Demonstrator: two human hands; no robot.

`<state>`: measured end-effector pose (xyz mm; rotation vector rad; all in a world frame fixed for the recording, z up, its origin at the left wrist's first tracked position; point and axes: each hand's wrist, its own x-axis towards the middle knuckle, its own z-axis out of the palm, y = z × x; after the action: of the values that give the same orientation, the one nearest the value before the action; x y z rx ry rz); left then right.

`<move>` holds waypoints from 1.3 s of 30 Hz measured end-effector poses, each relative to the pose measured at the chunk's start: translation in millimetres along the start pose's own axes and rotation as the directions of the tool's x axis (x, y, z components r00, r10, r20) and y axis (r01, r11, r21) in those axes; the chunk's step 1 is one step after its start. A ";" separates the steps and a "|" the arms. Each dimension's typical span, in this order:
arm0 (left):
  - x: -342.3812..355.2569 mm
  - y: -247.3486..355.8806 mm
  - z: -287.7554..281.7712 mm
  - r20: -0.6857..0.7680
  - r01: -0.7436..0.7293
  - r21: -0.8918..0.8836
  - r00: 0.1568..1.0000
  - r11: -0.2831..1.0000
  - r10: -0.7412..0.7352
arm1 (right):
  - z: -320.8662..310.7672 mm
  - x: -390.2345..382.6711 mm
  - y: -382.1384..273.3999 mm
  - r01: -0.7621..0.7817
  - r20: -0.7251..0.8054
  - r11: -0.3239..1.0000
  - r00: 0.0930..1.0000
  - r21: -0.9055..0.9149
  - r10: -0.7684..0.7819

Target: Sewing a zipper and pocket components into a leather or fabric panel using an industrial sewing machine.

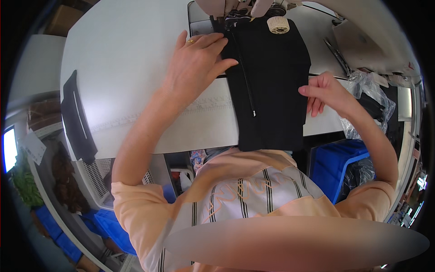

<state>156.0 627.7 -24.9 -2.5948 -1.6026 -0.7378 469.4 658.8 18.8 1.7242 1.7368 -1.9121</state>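
— Both hands on it? Where does the black cloth [272,86] lie?
— On the bench [136,59], running lengthwise away toward the sewing machine [235,11]. Left hand [195,68] lies flat, fingers spread, beside the zip [244,77]; right hand [326,93] pinches the cloth's right edge.

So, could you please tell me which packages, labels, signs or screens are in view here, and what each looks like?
Screen: far left edge, a small bright white rectangle, partly cut off.
Paper tag: beside the screen, white and tilted.
Clear plastic bag: on the table by the right hand, crumpled and see-through.
Cardboard box: top left, behind the table, brown.
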 end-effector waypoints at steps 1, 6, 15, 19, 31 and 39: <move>-0.4 2.7 -0.2 0.006 0.005 -0.044 1.000 0.999 -0.005 | 8.8 -6.3 0.5 0.001 -0.001 1.000 1.000 0.002 -0.001; -4.3 -0.1 4.7 -0.020 -0.003 -0.033 1.000 0.999 0.002 | 10.9 -12.6 -12.4 0.010 -0.031 0.989 0.999 -0.145 -0.014; -2.6 3.9 6.0 -0.006 0.004 -0.024 1.000 1.000 -0.004 | 34.9 69.2 -88.3 0.527 -0.145 0.810 0.808 -0.258 -0.571; -6.4 4.7 8.9 0.016 0.027 0.010 0.999 1.000 -0.028 | 41.6 92.5 -57.5 0.534 -0.090 0.407 0.521 -0.741 -0.848; -7.2 13.8 8.6 0.005 0.092 0.095 0.996 0.991 -0.093 | 40.4 99.2 -37.1 0.337 0.010 0.170 0.473 -0.926 -0.881; -3.6 8.8 8.3 0.010 0.101 0.084 0.995 0.991 -0.102 | 37.6 102.0 -39.5 0.338 -0.009 0.189 0.469 -0.922 -0.883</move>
<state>165.3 622.5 -31.6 -2.4827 -1.7411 -0.6443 379.9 708.0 -35.6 1.1383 3.2454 -0.0818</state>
